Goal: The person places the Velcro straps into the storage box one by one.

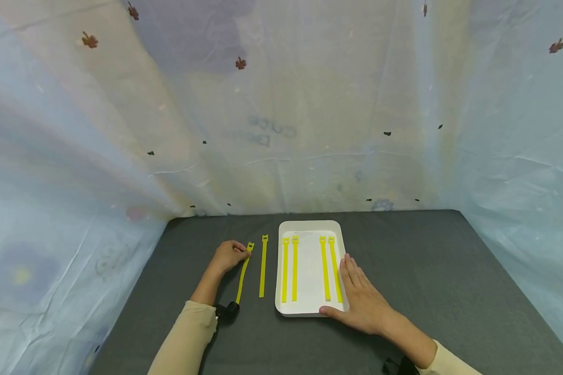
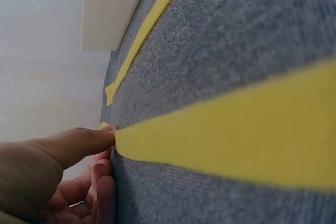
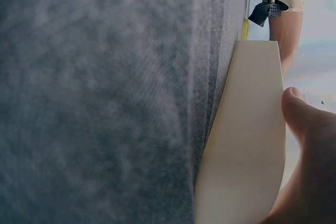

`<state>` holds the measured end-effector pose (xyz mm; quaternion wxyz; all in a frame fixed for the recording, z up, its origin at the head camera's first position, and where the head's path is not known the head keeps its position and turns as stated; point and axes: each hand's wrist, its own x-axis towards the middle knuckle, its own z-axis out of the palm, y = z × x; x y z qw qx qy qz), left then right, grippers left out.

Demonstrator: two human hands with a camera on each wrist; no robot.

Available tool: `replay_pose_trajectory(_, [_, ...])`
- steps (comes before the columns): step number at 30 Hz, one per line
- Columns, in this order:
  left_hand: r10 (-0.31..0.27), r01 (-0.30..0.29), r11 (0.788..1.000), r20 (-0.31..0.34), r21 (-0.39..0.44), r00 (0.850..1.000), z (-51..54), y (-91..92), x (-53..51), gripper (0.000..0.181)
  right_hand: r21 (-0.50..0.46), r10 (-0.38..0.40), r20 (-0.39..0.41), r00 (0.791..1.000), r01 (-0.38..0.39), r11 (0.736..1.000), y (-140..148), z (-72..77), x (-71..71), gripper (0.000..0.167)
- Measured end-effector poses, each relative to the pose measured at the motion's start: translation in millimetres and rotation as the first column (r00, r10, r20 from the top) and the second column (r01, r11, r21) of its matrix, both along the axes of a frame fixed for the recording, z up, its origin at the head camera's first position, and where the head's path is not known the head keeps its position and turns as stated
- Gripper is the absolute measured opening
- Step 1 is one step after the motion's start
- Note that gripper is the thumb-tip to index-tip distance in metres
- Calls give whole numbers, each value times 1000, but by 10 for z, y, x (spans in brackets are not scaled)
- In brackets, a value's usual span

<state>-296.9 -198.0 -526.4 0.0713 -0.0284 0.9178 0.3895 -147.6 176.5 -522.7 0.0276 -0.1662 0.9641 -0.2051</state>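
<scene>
My left hand (image 1: 228, 256) pinches a flat yellow cable tie (image 1: 242, 278) just below its slotted head, between thumb and fingers. In the left wrist view the held tie (image 2: 226, 135) stretches toward the camera, its far end hidden behind the fingers. Just right of it, a second yellow cable tie (image 1: 262, 271) lies on the cloth. A white tray (image 1: 309, 271) holds several more ties, two at its left side and two at its right. My right hand (image 1: 363, 302) rests on the tray's right edge with straight fingers, thumb at the near rim.
Dark grey cloth (image 1: 427, 271) covers the table. Pale patterned sheeting (image 1: 309, 104) hangs behind and at both sides. A black wrist camera (image 1: 230, 311) sits by the left cuff, close to the held tie's lower end.
</scene>
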Motion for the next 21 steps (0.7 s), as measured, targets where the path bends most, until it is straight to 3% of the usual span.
replay_pose_trajectory(7, [-13,14,999,-21,37,1000,-11,-25,6,18,6,0,6,1000,0,1000,-5,18,7,132])
replay_pose_trajectory(13, [-43,42,995,3,95,999,-14,-73,-16,17,3,1,2,1000,-1,1000,-6,16,8,132])
replay_pose_trajectory(21, [-105,99,981,27,168,994,74,-127,-30,17,-5,9,-14,1000,-9,1000,2,3,-1,131])
